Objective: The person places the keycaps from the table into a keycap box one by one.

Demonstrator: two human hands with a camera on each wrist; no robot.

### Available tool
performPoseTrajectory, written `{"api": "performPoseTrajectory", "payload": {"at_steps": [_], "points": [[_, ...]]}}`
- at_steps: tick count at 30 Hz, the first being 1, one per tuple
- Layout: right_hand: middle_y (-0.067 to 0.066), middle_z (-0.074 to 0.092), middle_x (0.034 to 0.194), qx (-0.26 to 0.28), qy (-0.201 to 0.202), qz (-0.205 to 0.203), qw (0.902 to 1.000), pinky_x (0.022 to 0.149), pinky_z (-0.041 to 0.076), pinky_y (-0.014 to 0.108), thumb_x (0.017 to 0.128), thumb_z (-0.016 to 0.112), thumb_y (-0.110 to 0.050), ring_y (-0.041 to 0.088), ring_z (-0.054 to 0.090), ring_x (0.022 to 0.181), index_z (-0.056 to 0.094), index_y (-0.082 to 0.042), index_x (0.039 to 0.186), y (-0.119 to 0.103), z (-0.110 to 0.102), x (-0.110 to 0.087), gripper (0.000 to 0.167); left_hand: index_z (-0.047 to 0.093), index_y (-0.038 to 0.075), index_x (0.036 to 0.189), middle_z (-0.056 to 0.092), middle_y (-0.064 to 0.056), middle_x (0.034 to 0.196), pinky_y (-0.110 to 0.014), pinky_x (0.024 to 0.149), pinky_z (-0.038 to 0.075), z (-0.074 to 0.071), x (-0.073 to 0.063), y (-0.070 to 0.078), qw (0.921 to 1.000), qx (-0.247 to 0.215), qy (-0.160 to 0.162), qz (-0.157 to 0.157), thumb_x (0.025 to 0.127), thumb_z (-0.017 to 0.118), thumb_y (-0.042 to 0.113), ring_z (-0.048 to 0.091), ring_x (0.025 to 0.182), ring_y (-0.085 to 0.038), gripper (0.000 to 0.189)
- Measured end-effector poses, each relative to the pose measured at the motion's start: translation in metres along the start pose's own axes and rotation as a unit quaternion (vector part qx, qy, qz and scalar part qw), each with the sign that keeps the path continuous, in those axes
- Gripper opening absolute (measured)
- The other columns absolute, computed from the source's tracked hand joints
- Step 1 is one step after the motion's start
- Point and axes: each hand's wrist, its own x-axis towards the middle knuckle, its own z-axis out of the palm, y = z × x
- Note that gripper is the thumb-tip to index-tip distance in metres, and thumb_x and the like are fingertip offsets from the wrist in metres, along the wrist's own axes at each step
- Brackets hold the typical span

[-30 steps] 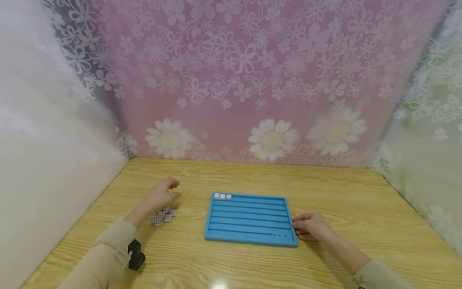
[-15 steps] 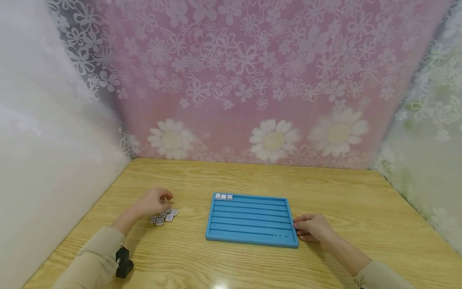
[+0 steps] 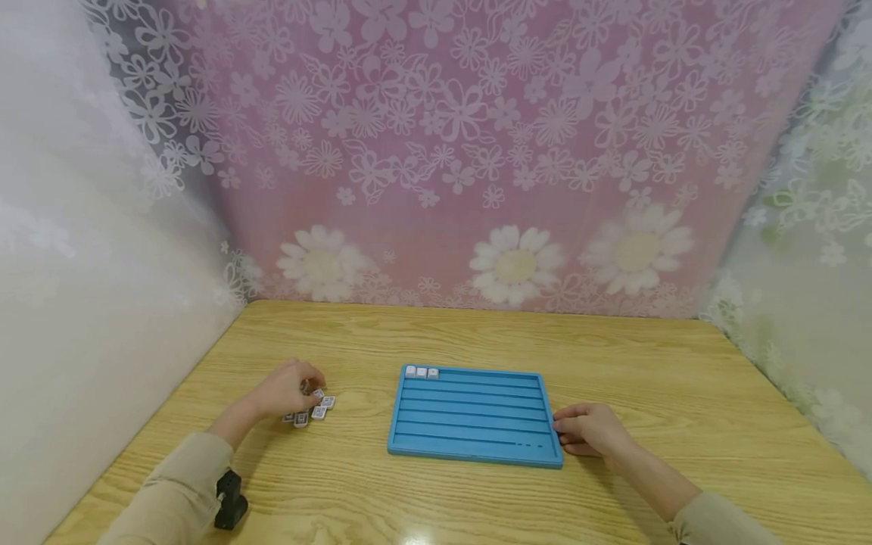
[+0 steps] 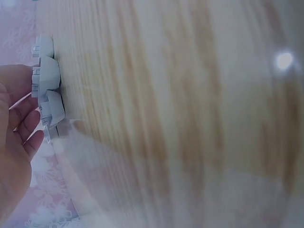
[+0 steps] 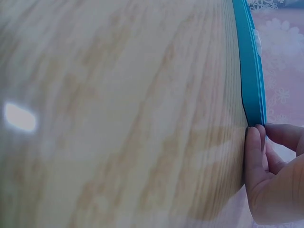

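Note:
My left hand (image 3: 286, 390) is over a small pile of pale keycaps (image 3: 319, 412) on the left of the table. Its thumb and index finger curve down among them; whether they pinch one is hidden. In the left wrist view, keycaps (image 4: 49, 76) stand in a row beside the fingers. Several lie with hollow undersides up. A blue ridged tray (image 3: 470, 416) lies flat at the middle, with three white keycaps (image 3: 421, 372) side by side in its far left corner. My right hand (image 3: 596, 429) holds the tray's right edge between thumb and fingers.
The wooden table (image 3: 354, 492) runs back to a pink floral backdrop (image 3: 422, 227). A pale curtain (image 3: 88, 265) hangs along the left side, another along the right. A black device (image 3: 232, 501) sits at the left sleeve cuff.
My left hand has come back and down onto the keycap pile, its fingers closing in. The right hand and the tray have stayed in place.

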Motion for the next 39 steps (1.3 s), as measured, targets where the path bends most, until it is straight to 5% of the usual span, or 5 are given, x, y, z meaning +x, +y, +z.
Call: {"api": "performPoseTrajectory", "payload": {"at_steps": [10,15,18,22,39], "points": [[0.007,0.062,0.074,0.002,-0.003,0.008,1.0,0.06,0.053,0.028,0.086,0.061,-0.001,0.015,0.06,0.064,0.058,0.012,0.107,0.001,0.002,-0.001,0.025,0.068,0.012,0.088,0.057,0.008,0.077,-0.033,0.065,0.04,0.003,0.0,-0.002,0.9996,0.018,-0.003,-0.024,0.079,0.072,0.013,0.045,0.072,-0.012,0.009],[0.007,0.062,0.074,0.002,-0.003,0.007,1.0,0.06,0.053,0.028,0.086,0.061,-0.001,0.015,0.06,0.064,0.058,0.012,0.107,0.001,0.001,-0.001,0.025,0.068,0.006,0.099,0.057,0.007,0.079,-0.042,0.079,0.043,0.004,0.002,-0.001,0.9994,0.014,0.003,-0.033,0.081,0.069,0.013,0.048,0.072,-0.012,0.018],[0.007,0.061,0.074,0.003,-0.003,0.005,1.0,0.06,0.053,0.028,0.086,0.061,-0.001,0.015,0.059,0.064,0.058,0.012,0.107,0.001,0.001,-0.001,0.025,0.066,0.003,0.109,0.057,0.005,0.082,-0.042,0.076,0.044,0.003,0.004,0.002,0.9993,0.007,0.004,-0.037,0.084,0.066,0.014,0.049,0.073,-0.012,0.027],[0.007,0.061,0.074,0.003,0.0,0.007,1.0,0.06,0.053,0.028,0.086,0.06,0.0,0.015,0.059,0.064,0.058,0.012,0.107,0.001,0.001,0.0,0.025,0.065,0.002,0.111,0.056,0.003,0.084,-0.033,0.064,0.044,0.002,0.01,0.007,0.9992,-0.005,0.007,-0.039,0.087,0.063,0.014,0.049,0.076,-0.013,0.027],[0.006,0.061,0.076,-0.001,0.0,0.002,1.0,0.06,0.053,0.029,0.086,0.06,-0.002,0.015,0.059,0.065,0.058,0.012,0.107,-0.002,0.0,0.002,0.025,0.063,0.002,0.109,0.06,0.001,0.089,-0.031,0.066,0.046,0.005,0.032,0.039,0.9979,-0.056,0.002,-0.034,0.088,0.062,0.01,0.053,0.077,-0.012,0.023]]}}
